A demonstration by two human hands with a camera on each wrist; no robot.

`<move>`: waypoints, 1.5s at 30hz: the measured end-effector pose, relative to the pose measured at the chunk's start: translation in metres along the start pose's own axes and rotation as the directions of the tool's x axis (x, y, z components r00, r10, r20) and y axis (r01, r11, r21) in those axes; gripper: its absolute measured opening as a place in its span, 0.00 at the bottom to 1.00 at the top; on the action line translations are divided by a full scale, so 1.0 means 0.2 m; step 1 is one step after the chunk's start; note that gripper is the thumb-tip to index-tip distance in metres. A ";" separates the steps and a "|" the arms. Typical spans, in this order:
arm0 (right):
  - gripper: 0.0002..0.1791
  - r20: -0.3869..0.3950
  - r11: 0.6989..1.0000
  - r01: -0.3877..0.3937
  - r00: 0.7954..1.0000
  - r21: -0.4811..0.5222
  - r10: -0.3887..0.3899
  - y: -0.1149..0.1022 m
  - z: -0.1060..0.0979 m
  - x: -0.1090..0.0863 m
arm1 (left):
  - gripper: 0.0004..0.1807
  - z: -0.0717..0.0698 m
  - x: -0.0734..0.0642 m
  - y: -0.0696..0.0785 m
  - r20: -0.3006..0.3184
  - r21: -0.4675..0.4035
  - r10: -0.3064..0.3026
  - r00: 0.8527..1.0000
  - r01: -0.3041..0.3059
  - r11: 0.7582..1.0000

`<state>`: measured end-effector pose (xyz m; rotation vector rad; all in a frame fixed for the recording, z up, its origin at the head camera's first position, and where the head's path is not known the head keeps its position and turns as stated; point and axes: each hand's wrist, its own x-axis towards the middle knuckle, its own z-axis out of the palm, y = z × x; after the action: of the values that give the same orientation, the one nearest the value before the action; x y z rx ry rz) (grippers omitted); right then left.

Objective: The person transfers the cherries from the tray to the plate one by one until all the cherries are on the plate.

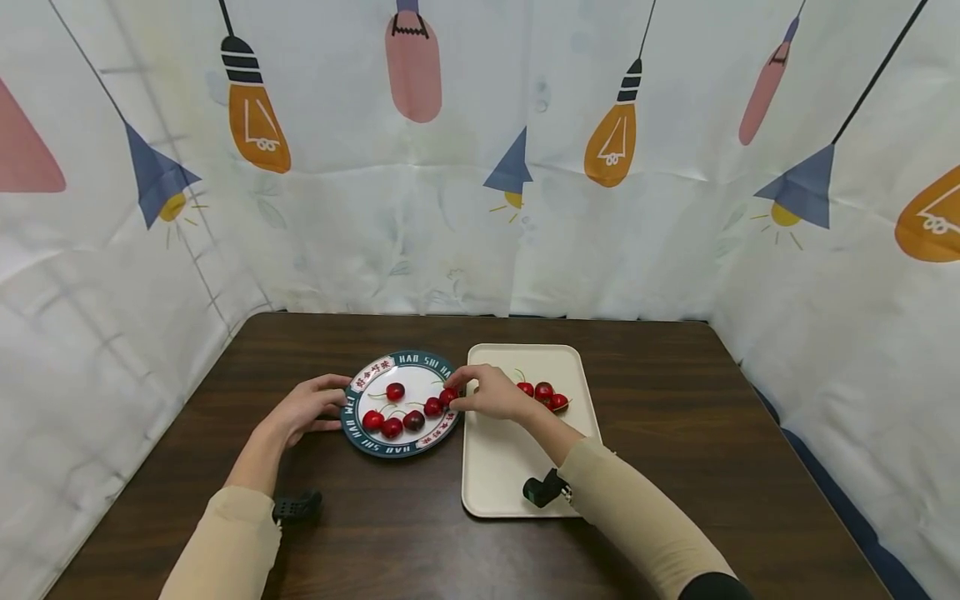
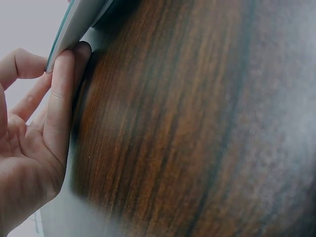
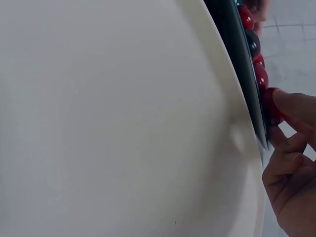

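Note:
A round plate [image 1: 405, 376] with a dark green patterned rim carries several red cherries [image 1: 392, 427]. At its left side, my left hand [image 1: 309, 407] holds the rim; the left wrist view shows a finger against the edge and others under the plate [image 2: 74, 29]. My right hand [image 1: 495, 392] reaches across the cream tray [image 1: 517, 475] and pinches a cherry [image 1: 448, 397] over the plate's right rim. In the right wrist view, the pinched cherry [image 3: 272, 105] sits between thumb and fingers, beside the other cherries. Three cherries [image 1: 543, 391] lie on the tray, partly behind the right forearm.
The dark wooden table [image 1: 390, 533] bears the plate and tray side by side, the tray on the right. White curtains [image 1: 450, 233] printed with lamps and bulbs hang around the table's back and sides.

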<state>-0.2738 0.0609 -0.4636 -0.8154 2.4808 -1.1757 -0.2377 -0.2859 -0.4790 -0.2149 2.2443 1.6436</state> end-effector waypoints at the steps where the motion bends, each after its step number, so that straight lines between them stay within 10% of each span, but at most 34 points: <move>1: 0.17 0.002 1.000 -0.002 1.000 -0.003 0.002 0.00 0.01 0.00 | 0.29 0.00 0.00 0.00 -0.002 0.000 0.000 1.000 0.000 1.000; 26: 0.18 0.058 0.999 0.016 0.998 -0.047 -0.013 -0.07 0.09 0.02 | 0.28 0.01 -0.02 -0.03 -0.015 -0.015 0.001 1.000 -0.001 1.000; 45: 0.16 -0.040 1.000 0.023 0.999 -0.016 -0.024 -0.01 -0.10 -0.08 | 0.29 0.00 0.00 -0.01 -0.008 -0.012 0.004 1.000 -0.004 1.000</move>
<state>-0.2685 0.0813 -0.4492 -0.8356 2.5220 -1.1936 -0.2371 -0.2865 -0.4810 -0.2202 2.2423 1.6613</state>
